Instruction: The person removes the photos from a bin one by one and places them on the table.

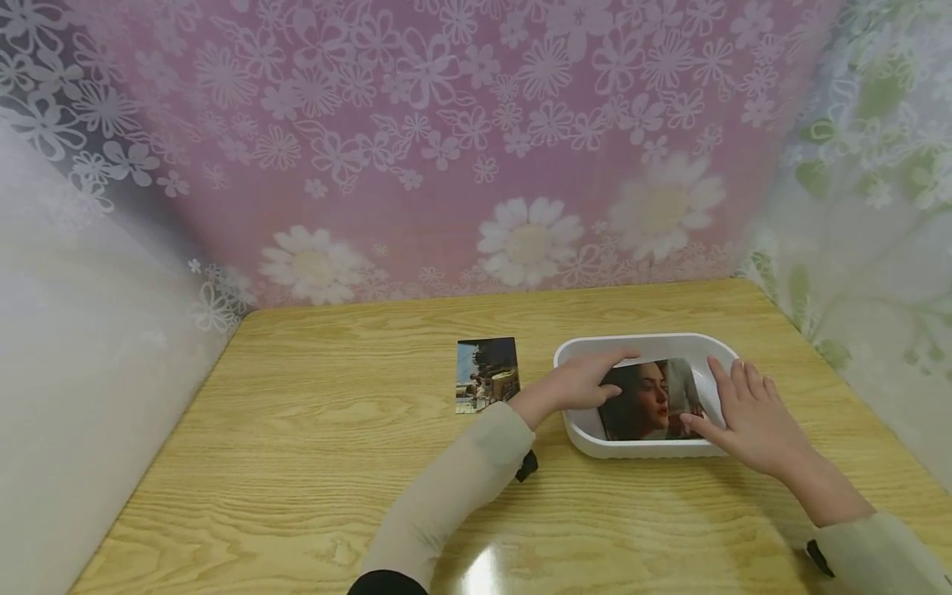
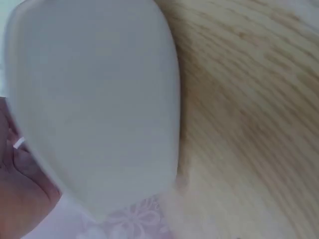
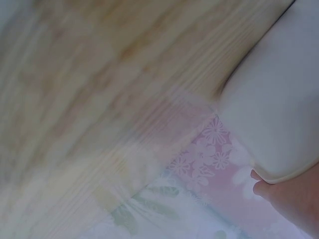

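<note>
A white oval-ended tray (image 1: 632, 449) stands at the right of the table, with a photo print (image 1: 647, 405) of a face lying inside it. My left hand (image 1: 583, 382) reaches over the tray's left rim, its thumb by the print's left edge and its fingers stretched along the back. Over the right end, my right hand (image 1: 759, 421) is spread, thumb at the print's lower right and fingers by the inner wall. In the left wrist view the tray's outer wall (image 2: 99, 99) hides most of the left hand (image 2: 22, 194). The right hand (image 3: 289, 196) shows beside the rim in its wrist view.
A second photo print (image 1: 487, 376) lies on the wooden table (image 1: 312, 430), left of the tray and partly behind my left forearm. A black piece (image 1: 526, 465) shows below the left wrist. Flowered pink wall covering (image 1: 416, 182) rises at the table's back edge.
</note>
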